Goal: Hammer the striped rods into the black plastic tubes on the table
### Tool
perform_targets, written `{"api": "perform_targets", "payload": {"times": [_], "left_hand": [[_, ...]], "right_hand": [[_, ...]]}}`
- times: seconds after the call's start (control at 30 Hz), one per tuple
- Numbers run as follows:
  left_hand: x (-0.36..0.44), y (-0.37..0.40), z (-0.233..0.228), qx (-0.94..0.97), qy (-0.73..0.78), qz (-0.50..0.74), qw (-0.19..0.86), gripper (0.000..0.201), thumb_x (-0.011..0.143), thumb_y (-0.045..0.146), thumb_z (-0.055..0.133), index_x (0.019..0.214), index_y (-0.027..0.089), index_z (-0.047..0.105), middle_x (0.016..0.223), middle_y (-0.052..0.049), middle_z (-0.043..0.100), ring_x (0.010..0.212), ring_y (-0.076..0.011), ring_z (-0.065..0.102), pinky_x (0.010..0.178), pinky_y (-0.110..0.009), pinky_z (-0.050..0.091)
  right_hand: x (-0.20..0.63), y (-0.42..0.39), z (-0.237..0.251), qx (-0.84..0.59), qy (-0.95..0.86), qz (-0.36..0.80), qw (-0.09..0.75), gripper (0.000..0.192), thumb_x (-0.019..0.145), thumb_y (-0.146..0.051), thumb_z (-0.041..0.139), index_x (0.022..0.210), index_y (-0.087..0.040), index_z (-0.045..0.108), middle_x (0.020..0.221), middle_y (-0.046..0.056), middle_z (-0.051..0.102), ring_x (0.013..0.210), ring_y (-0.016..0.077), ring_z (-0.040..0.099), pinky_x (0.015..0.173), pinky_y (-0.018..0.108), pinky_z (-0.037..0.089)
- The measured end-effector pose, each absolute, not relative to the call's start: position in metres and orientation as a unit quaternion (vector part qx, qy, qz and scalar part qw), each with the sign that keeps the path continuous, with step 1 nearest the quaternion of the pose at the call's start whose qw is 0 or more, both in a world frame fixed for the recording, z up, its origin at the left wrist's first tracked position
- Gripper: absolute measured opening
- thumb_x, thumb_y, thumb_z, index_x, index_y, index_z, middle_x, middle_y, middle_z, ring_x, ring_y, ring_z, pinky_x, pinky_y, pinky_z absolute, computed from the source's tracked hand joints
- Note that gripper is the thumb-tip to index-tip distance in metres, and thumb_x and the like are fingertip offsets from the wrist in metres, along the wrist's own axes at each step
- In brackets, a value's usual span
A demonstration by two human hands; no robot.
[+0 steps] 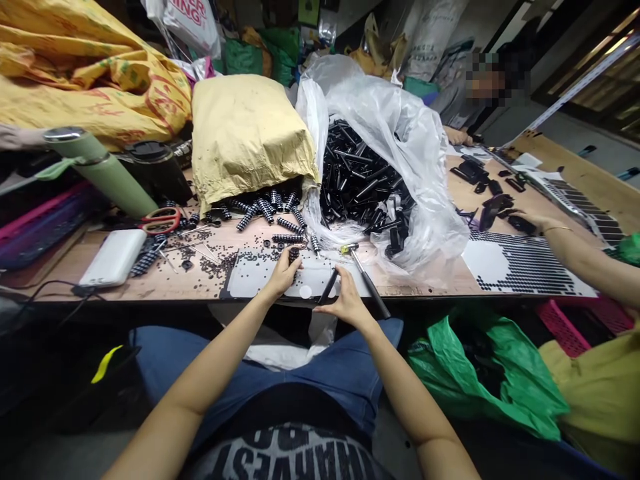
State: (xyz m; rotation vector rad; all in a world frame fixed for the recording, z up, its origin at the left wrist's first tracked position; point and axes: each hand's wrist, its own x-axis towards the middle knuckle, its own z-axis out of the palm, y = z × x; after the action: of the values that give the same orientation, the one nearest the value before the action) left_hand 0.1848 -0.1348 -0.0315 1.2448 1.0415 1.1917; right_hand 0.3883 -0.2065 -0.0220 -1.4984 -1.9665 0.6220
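My left hand (pixel 283 275) is closed, with a small dark ribbed piece (pixel 294 253) at its fingertips, above a white sheet (pixel 255 270) at the table's front edge. In my right hand (pixel 349 299) a short black tube (pixel 328 287) is held at a slant between thumb and forefinger. Just right of that hand lies a hammer (pixel 370 285) with a yellow-tipped head, its dark handle pointing over the edge. Several black-and-white ribbed rods (pixel 287 238) and scattered small black rings (pixel 213 263) lie beyond and left of my left hand.
A clear plastic bag (pixel 430 200) spills black tubes (pixel 357 173). Beside it stands a yellow sack (pixel 250 133). Red-handled scissors (pixel 161 219), a white power bank (pixel 113 259) and a green flask (pixel 103 173) are at left. A co-worker's arm (pixel 575 253) reaches in from the right.
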Motion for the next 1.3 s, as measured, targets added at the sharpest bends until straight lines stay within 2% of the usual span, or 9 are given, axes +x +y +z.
{"api": "perform_targets", "payload": {"times": [0.1,0.2,0.33,0.43,0.57,0.73,1.17,1.23,1.3], "left_hand": [[0.192,-0.137,-0.023,0.383,0.381,0.535,0.649,0.042,0.085,0.05,0.056,0.113,0.019,0.05,0.076,0.002,0.054,0.058,-0.0094,0.054,0.058,-0.024,0.048],[0.192,-0.142,-0.009,0.321,0.356,0.543,0.689,0.046,0.081,0.055,0.059,0.106,0.017,0.055,0.07,0.003,0.052,0.046,-0.0058,0.047,0.042,-0.018,0.037],[0.192,-0.15,0.005,0.337,0.373,0.509,0.699,0.057,0.078,0.054,0.064,0.122,0.018,0.054,0.057,0.008,0.047,0.032,-0.0029,0.033,0.032,-0.015,0.02],[0.195,-0.156,0.011,0.339,0.393,0.49,0.7,0.061,0.081,0.055,0.059,0.129,0.018,0.052,0.052,0.009,0.046,0.03,-0.0041,0.033,0.031,-0.016,0.02],[0.201,-0.162,0.016,0.297,0.413,0.501,0.701,0.049,0.078,0.049,0.061,0.11,0.013,0.062,0.054,0.005,0.053,0.035,-0.0081,0.047,0.034,-0.018,0.034],[0.205,-0.168,0.025,0.283,0.446,0.469,0.708,0.042,0.074,0.054,0.063,0.086,0.014,0.057,0.05,0.002,0.054,0.039,-0.0166,0.057,0.037,-0.026,0.045],[0.211,-0.164,0.024,0.3,0.467,0.404,0.727,0.037,0.082,0.049,0.058,0.082,0.012,0.059,0.06,-0.001,0.056,0.039,-0.013,0.054,0.04,-0.026,0.046],[0.21,-0.164,0.016,0.37,0.479,0.415,0.68,0.036,0.083,0.047,0.057,0.092,0.012,0.064,0.07,-0.004,0.06,0.05,-0.0147,0.059,0.049,-0.029,0.051],[0.21,-0.167,0.003,0.496,0.502,0.439,0.556,0.037,0.081,0.039,0.063,0.108,0.015,0.065,0.086,-0.008,0.062,0.07,-0.0187,0.063,0.067,-0.034,0.054]], "right_hand": [[0.387,-0.208,-0.022,-0.544,-0.744,0.25,0.295,0.12,0.052,-0.057,0.084,0.145,-0.014,0.02,0.143,0.023,0.033,0.137,0.0345,0.033,0.111,0.053,0.035],[0.382,-0.208,-0.02,-0.525,-0.751,0.259,0.306,0.122,0.053,-0.057,0.083,0.146,-0.014,0.018,0.144,0.023,0.032,0.137,0.0344,0.033,0.11,0.053,0.036],[0.371,-0.206,-0.006,-0.494,-0.761,0.249,0.339,0.121,0.052,-0.054,0.085,0.147,-0.017,0.019,0.144,0.021,0.032,0.137,0.0338,0.033,0.11,0.052,0.037],[0.361,-0.201,0.009,-0.46,-0.778,0.236,0.356,0.12,0.053,-0.05,0.086,0.147,-0.018,0.017,0.145,0.02,0.032,0.139,0.0329,0.031,0.111,0.051,0.036],[0.349,-0.194,0.021,-0.41,-0.807,0.234,0.354,0.121,0.055,-0.043,0.086,0.148,-0.021,0.012,0.147,0.018,0.031,0.141,0.0324,0.027,0.114,0.05,0.031],[0.344,-0.19,0.021,-0.374,-0.82,0.243,0.359,0.119,0.058,-0.037,0.085,0.148,-0.021,0.008,0.149,0.018,0.029,0.143,0.03,0.026,0.118,0.047,0.026],[0.343,-0.192,0.004,-0.427,-0.776,0.282,0.369,0.112,0.052,-0.028,0.083,0.143,-0.02,0.019,0.141,0.015,0.036,0.134,0.0276,0.038,0.113,0.044,0.035],[0.339,-0.19,-0.002,-0.455,-0.768,0.271,0.36,0.11,0.052,-0.027,0.082,0.143,-0.019,0.02,0.14,0.015,0.038,0.133,0.0288,0.039,0.112,0.045,0.035],[0.334,-0.188,-0.011,-0.492,-0.758,0.247,0.349,0.108,0.054,-0.027,0.079,0.143,-0.017,0.02,0.14,0.017,0.038,0.133,0.0313,0.038,0.111,0.049,0.034]]}}
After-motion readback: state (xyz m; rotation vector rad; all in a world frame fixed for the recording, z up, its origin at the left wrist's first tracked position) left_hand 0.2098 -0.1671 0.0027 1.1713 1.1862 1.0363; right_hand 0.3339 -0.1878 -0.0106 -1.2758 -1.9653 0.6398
